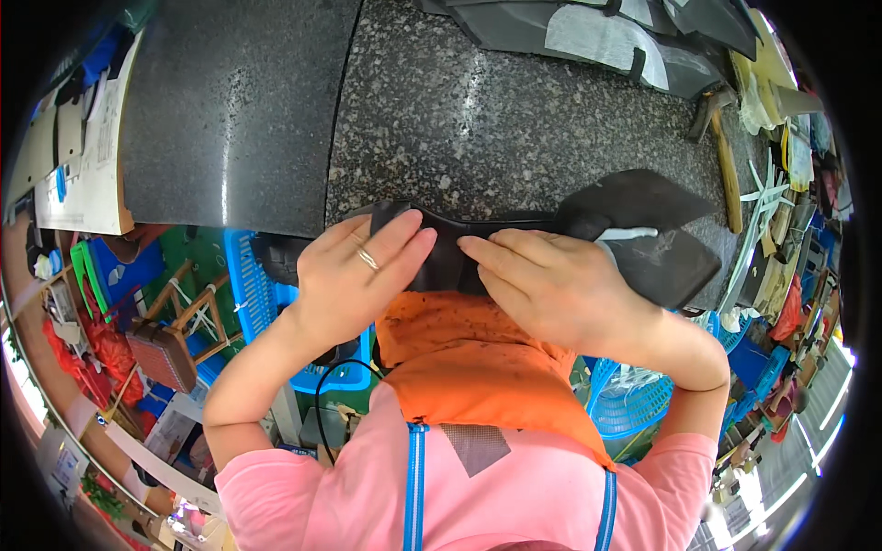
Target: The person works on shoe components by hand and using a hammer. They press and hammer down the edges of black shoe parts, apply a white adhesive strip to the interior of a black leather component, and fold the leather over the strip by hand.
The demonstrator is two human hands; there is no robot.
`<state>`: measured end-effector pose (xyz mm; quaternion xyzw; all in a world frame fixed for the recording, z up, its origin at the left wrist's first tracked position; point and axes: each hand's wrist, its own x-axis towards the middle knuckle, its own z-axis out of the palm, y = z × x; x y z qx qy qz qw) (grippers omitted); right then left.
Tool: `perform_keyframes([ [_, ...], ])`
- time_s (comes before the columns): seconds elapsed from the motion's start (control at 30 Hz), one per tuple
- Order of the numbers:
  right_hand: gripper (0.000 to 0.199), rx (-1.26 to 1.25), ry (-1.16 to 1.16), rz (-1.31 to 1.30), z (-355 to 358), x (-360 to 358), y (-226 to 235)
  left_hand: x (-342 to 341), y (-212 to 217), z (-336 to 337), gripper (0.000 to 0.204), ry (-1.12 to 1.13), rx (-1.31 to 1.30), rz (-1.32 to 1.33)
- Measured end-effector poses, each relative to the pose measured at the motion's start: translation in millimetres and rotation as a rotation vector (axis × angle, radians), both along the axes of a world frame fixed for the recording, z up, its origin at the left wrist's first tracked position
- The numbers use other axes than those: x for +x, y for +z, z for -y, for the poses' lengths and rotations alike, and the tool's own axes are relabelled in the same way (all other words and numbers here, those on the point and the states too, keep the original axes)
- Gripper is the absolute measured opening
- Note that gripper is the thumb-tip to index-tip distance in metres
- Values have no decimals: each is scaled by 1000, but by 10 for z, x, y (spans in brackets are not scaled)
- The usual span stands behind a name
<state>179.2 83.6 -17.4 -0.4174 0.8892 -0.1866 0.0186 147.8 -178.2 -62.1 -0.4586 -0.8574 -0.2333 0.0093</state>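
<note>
A smooth black leather-like piece (443, 259) lies along the near edge of the stone slab, partly hanging over it. My left hand (363, 266), with a ring on one finger, grips its left part, fingers pressed together over a raised fold. Close by on the right, my right hand (547, 280) is closed on the same piece, fingertips pointing left. Both thumbs are mostly hidden. Beyond my right wrist lie a dark flat pointed piece (638, 199) and another dark panel (675, 266), with a white strip (629, 233) between them.
The speckled stone slab (441, 119) meets a darker slab (234, 119) on the left. Dark cut pieces (597, 41) are stacked at the far right, near a hammer (721, 151). Blue baskets (331, 375) sit below the slab; a wooden-framed stool (170, 344) stands left.
</note>
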Motion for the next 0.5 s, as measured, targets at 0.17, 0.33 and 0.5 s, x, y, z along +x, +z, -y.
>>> perform_keyframes([
  [0.17, 24, -23, -66, 73, -105, 15, -29, -22, 248, 108, 46, 106, -307, -162],
  [0.33, 25, -40, -67, -7, -48, -89, 19, 160, 511, -306, 59, 309, 97, 168],
  [0.5, 30, -140, -191, -354, -323, 132, 237, 227, 83, -697, 50, 236, 277, 236],
])
